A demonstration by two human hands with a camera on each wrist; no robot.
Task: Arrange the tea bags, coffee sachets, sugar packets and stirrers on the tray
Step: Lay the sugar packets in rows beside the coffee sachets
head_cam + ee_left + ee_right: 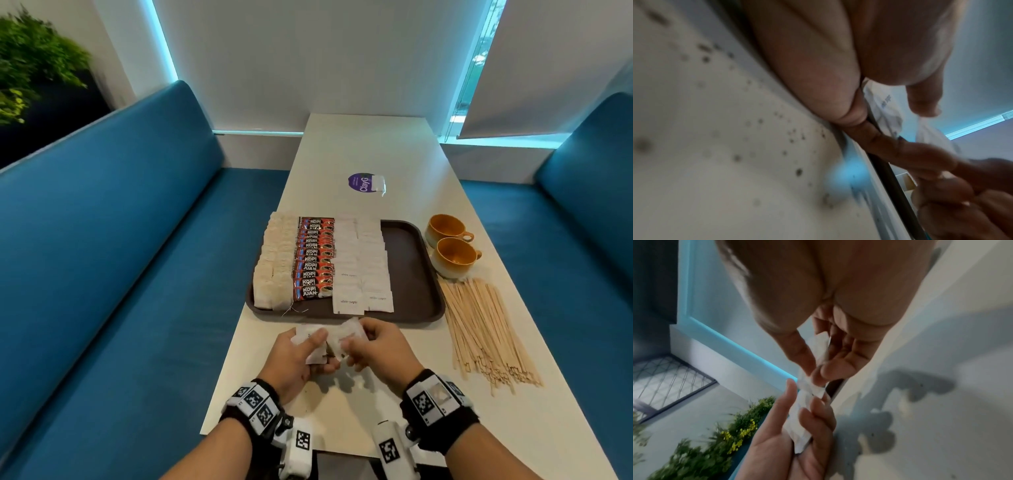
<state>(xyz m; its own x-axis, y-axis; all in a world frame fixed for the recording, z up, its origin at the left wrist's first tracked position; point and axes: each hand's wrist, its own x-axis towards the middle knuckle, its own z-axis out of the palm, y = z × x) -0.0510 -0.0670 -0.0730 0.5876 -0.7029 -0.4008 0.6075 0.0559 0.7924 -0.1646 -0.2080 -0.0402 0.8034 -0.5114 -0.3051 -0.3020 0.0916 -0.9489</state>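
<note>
A brown tray [407, 267] holds tea bags [274, 263] on the left, a column of red coffee sachets [313, 260], then white sugar packets [363, 270] in two columns; its right strip is bare. Wooden stirrers [486, 329] lie in a loose heap on the table right of the tray. Just in front of the tray, my left hand [318, 346] holds a small stack of white sugar packets [310, 337]. My right hand [352, 346] pinches one packet [822, 345] between thumb and fingers, up against the left hand's stack [799, 426].
Two orange-lined cups [447, 228] [454, 255] stand right of the tray, behind the stirrers. A purple round sticker [361, 182] sits further back on the white table. Blue bench seats [137, 240] flank the narrow table on both sides.
</note>
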